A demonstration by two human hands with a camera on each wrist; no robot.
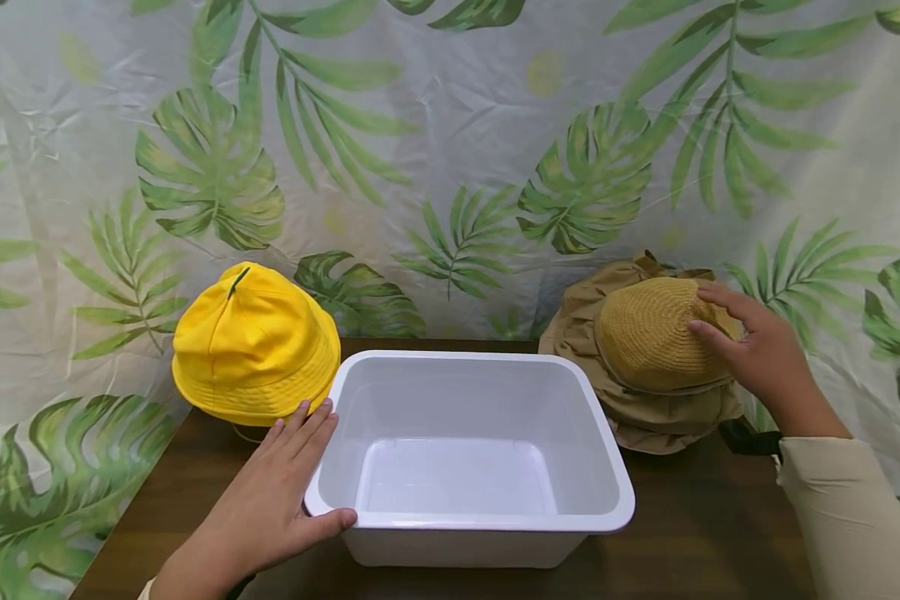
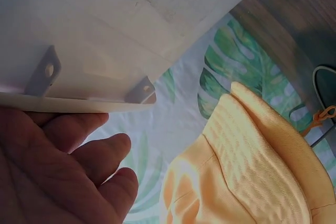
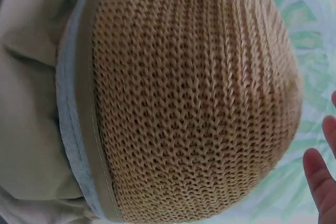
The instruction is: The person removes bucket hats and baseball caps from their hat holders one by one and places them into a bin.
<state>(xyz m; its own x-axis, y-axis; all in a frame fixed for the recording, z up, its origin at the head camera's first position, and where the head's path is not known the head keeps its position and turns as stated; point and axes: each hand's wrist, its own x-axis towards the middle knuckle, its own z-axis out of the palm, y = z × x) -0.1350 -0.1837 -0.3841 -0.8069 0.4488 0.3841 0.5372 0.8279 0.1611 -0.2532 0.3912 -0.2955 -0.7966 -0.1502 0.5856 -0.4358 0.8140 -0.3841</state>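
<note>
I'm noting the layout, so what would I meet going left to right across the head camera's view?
Yellow cloth bucket hat → white rectangular plastic tub → golden-tan rounded knitted hat → beige fabric sleeve.

Basin [image 1: 468,522]: white, with faint grey smudges [image 2: 155,3] on an outer face. Bucket hat [image 1: 258,346]: solid yellow, with a dark green stem [image 1: 237,282]. Knitted hat [image 1: 645,333]: golden tan, concentric stitch rows, plain brown edge band [image 3: 86,98]. Ruffled hat [image 1: 648,427]: plain khaki. Tabletop [image 1: 690,533]: dark brown wood grain. Backdrop cloth [image 1: 468,142]: pale grey-white, printed with green leaves and yellow spots. Right sleeve [image 1: 847,500]: plain beige.
</note>
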